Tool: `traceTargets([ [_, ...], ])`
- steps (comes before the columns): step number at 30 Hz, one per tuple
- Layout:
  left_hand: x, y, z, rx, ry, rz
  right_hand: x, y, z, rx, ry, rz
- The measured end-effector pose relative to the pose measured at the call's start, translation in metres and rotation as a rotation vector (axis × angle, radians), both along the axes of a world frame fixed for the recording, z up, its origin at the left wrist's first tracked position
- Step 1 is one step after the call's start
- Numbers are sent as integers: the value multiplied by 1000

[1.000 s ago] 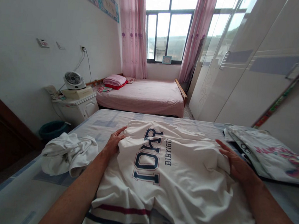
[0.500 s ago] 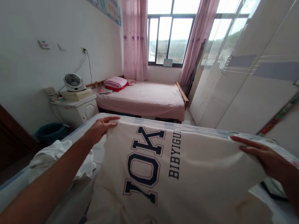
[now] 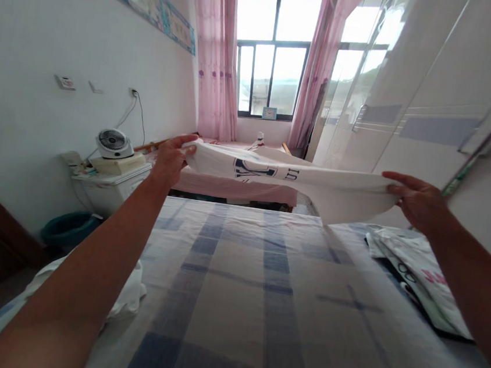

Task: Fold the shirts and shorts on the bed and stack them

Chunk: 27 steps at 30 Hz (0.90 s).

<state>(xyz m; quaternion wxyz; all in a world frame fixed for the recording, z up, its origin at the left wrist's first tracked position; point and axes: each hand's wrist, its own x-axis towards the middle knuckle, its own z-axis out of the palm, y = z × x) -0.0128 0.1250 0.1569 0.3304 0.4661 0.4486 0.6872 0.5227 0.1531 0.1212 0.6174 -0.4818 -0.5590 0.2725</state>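
A white T-shirt [image 3: 316, 182] with dark printed letters is stretched out in the air between my two hands. My left hand [image 3: 174, 156] pinches its left end, thumb and fingers closed on the cloth. At the opposite end, my right hand [image 3: 421, 199] grips the fabric in the same way. The shirt is seen nearly edge-on, so most of the print is foreshortened. Beneath it lies a blue-and-white checked bedsheet [image 3: 238, 288], which the shirt hangs above at the far edge.
Folded clothes [image 3: 424, 279] lie on the bed at the right. A crumpled white cloth [image 3: 128, 294] is at the left, partly behind my forearm. Beyond are a pink-covered bed [image 3: 236, 189], a nightstand with a fan [image 3: 114, 143], a teal bin [image 3: 69, 230] and a wardrobe [image 3: 415, 108].
Both hands have risen and moved forward with the T-shirt, swinging it up and away from me. The checked sheet beneath and the folded clothes at the right are now exposed.
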Motion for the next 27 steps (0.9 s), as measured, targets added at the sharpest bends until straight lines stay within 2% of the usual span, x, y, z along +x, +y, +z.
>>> traceTargets([
  [2,-9,-26,-30,29,56,19,8,-22,-25,-111,-5,44],
  [4,-20,-58,-68,-47,117,-44,18,-49,-57,-232,-82,76],
  [8,-38,-123,-141,-490,309,-148,42,-100,-127,-541,-269,161],
  [10,-42,-144,-167,-614,356,-174,52,-114,-155,-631,-299,145],
  [12,-41,-151,-183,-656,347,-145,54,-120,-172,-653,-292,69],
  [14,-37,-148,-191,-644,325,-82,47,-120,-177,-669,-311,-24],
  [16,-30,-140,-190,-576,301,-43,34,-117,-171,-683,-394,-60],
  [19,-20,-134,-180,-381,218,-27,16,-118,-152,-577,-526,-24],
  [22,-18,-143,-166,-219,150,-27,19,-125,-134,-462,-477,-23],
  [24,-25,-152,-163,-228,165,-64,33,-131,-130,-468,-449,-6],
  [27,-39,-159,-172,-460,243,-123,55,-137,-141,-535,-508,24],
])
